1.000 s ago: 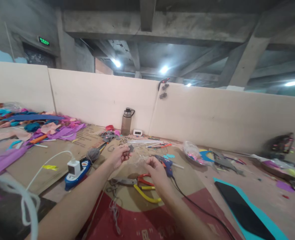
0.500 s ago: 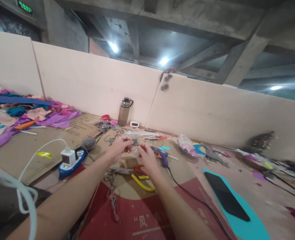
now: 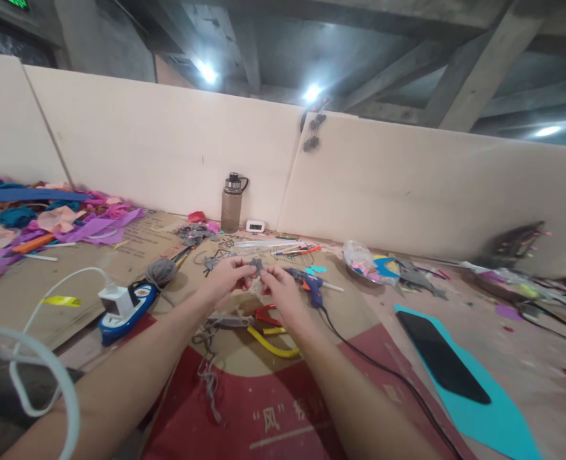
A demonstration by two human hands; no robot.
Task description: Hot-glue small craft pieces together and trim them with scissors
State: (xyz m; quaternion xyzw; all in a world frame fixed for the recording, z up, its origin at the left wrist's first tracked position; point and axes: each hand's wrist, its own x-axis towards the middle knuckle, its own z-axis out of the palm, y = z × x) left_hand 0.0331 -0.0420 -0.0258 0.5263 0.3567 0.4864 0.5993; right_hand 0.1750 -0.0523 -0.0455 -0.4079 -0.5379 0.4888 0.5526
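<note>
Between my fingertips is a small grey fuzzy piece (image 3: 256, 264), perhaps felt or yarn; its exact shape is too small to tell. My left hand (image 3: 232, 278) pinches it from the left, its fingers closed. On the other side my right hand (image 3: 279, 286) is closed too, its thumb and finger at the piece's right edge. Just right of that hand lies a blue glue gun (image 3: 312, 287) with a black cord. Below the hands are pliers with yellow and red handles (image 3: 274, 344) and a tangle of grey yarn (image 3: 209, 370), all on a red and brown cardboard sheet (image 3: 264, 396).
A blue power strip (image 3: 128, 316) with a white plug and a grey yarn ball (image 3: 161, 273) sits left. Behind stand a water bottle (image 3: 231, 204) and a small white clock (image 3: 255, 226). A black phone (image 3: 441, 354) lies right on turquoise sheet. Coloured scraps (image 3: 57, 217) cover the far left.
The grey piece now shows more plainly between my fingertips, held slightly higher in the fingers. Both hands stay close together. The camera view has shifted a little.
</note>
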